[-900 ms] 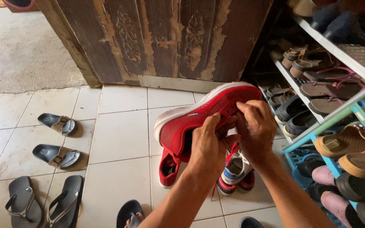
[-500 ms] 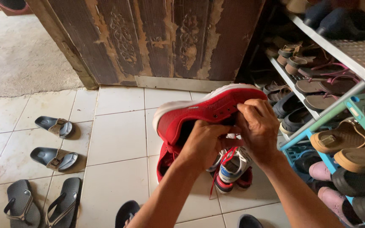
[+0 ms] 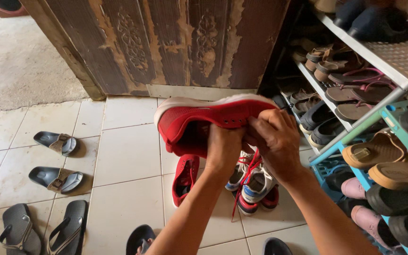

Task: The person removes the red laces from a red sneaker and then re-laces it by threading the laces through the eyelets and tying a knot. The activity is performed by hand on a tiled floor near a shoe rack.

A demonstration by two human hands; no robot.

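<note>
Red mesh sneaker with white sole [image 3: 199,120] held mid-air above floor shoes: left hand [image 3: 224,146] clamps its collar, right hand [image 3: 274,139] pinches red lace [image 3: 244,177]; dangling lace could snag below

2 bare forearms, no sleeves, dark sandals on both feet.

Single head-worn view, looking steeply down and forward, close over the hands [image 3: 251,146], tiled floor [image 3: 128,151] below, shoe rack [image 3: 355,127] at right
</note>
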